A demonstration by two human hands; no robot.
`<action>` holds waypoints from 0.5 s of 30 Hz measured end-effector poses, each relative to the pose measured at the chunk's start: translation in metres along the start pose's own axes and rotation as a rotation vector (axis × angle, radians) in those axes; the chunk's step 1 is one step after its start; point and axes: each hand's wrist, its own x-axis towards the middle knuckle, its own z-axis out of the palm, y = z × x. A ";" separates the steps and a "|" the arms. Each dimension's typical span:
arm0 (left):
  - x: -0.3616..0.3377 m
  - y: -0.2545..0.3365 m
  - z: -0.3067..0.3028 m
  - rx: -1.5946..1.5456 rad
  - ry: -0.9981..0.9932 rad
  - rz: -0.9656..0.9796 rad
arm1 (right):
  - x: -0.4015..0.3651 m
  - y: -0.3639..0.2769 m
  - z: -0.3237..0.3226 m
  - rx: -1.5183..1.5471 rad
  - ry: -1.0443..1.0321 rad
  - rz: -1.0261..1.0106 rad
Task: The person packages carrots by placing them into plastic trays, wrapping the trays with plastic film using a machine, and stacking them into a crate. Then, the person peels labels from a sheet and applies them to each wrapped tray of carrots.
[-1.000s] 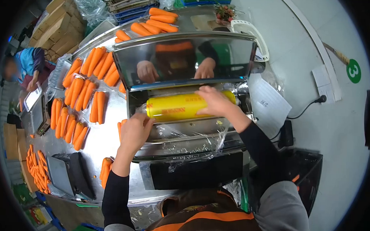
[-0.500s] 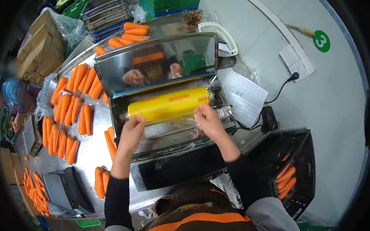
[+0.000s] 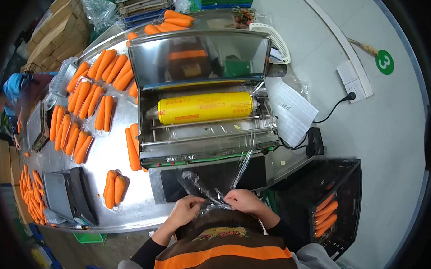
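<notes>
Clear cling film (image 3: 214, 199) is pulled taut and bunched close to my apron, its strands running up toward the wrapping machine (image 3: 210, 153). Pinched fingers of my left hand (image 3: 186, 211) grip one side of the film. On the other side, my right hand (image 3: 245, 201) is also closed on it. Beyond the hands, a yellow film roll (image 3: 206, 108) lies across the machine under its raised steel lid (image 3: 199, 58). A dark flat plate (image 3: 214, 177) sits at the machine's front, partly behind the film.
Trays of carrots (image 3: 86, 99) cover the left of the steel table (image 3: 142, 203). Nearby are a grey scale (image 3: 64, 195) and loose small carrots (image 3: 31, 197). At right stands a black crate (image 3: 339, 186) with carrots. A person (image 3: 24, 92) is at far left.
Both hands have come back from beside the roll to my apron, drawing film with them. The view has shifted, so the machine appears slightly further right.
</notes>
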 end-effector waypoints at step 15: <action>0.011 -0.019 0.005 -0.709 -0.055 -0.129 | 0.029 -0.192 -0.084 -0.537 -0.884 -0.546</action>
